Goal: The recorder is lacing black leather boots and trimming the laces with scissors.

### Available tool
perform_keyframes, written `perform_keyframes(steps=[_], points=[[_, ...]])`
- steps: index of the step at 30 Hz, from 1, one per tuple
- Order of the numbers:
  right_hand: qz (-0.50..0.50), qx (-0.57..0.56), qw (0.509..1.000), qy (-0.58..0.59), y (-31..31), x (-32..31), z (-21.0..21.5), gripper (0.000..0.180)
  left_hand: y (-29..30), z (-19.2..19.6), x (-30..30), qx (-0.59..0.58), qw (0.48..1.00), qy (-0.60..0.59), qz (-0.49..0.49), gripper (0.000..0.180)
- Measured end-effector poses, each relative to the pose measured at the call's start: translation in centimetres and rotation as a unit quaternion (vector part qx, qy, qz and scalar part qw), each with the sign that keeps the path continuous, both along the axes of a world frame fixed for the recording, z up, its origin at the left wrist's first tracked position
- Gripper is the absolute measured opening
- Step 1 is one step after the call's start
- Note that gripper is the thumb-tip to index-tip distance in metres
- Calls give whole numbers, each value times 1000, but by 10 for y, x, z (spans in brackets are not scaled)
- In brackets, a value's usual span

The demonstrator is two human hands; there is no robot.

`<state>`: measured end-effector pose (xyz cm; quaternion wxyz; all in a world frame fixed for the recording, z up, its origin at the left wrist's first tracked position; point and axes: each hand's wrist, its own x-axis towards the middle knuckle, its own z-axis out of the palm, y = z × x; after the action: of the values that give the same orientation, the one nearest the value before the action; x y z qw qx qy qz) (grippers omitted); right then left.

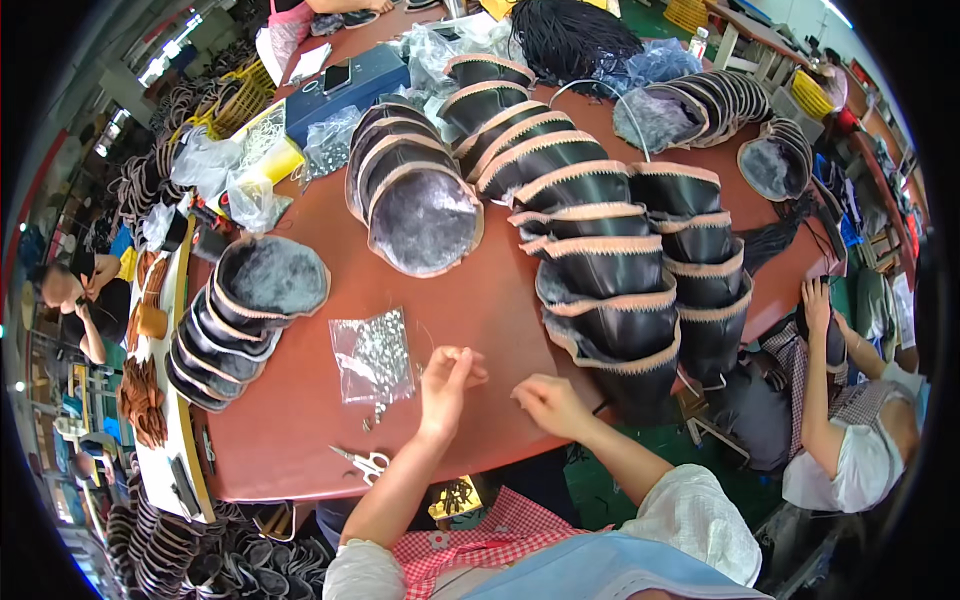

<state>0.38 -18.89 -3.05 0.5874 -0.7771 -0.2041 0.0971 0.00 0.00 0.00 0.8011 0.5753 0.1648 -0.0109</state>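
Both hands hover low over the near edge of the reddish-brown bench [300,440]. The left hand [447,385] has its fingers curled together in a pinching grip, and the right hand [548,403] is loosely clenched with fingertips pointing toward the left; whatever they pinch is too small to make out. Just beside the left hand, to its left, lies a clear plastic bag [372,355] of small metal pieces, a few spilled at its lower edge. Nearer the bench edge, in front of the bag, lie small scissors [364,462] with pale handles.

Farther out, a leaning stack of black shoe uppers with tan stitched rims [610,270] runs along the right side, touching one another. On the left, a second stack of grey fur-lined pieces [245,310] overlaps. Beyond the middle stands another fur-lined pile [420,215]. At the far edge sit a blue box [345,85] and a heap of black cords [570,35]. A seated person [850,440] works at the right.
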Motion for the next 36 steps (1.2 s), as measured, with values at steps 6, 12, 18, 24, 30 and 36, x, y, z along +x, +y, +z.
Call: perform_keyframes(steps=[6, 12, 18, 24, 30, 36], points=[[-27, -33, 998, -51, 13, 23, 8, 7, 2, -9, 67, 16, 999, 48, 11, 15], [-12, -47, 994, -97, 15, 25, 3, 10, -2, -30, 106, 279, 959, 38, -26, 19], [21, -36, 991, -124, 14, 29, 6, 10, -14, -18, 154, 495, 863, -85, -50, 21], [64, -105, 990, 74, 16, 29, 15, 14, -13, -39, 199, 576, 790, -150, -145, 38], [342, -2, 904, 258, 1, 88, 128, 18, -1, -46, 200, 631, 743, -148, -167, 44], [275, 11, 961, 33, -31, 248, 208, 15, -15, -49, 209, 627, 744, -163, -168, 46]])
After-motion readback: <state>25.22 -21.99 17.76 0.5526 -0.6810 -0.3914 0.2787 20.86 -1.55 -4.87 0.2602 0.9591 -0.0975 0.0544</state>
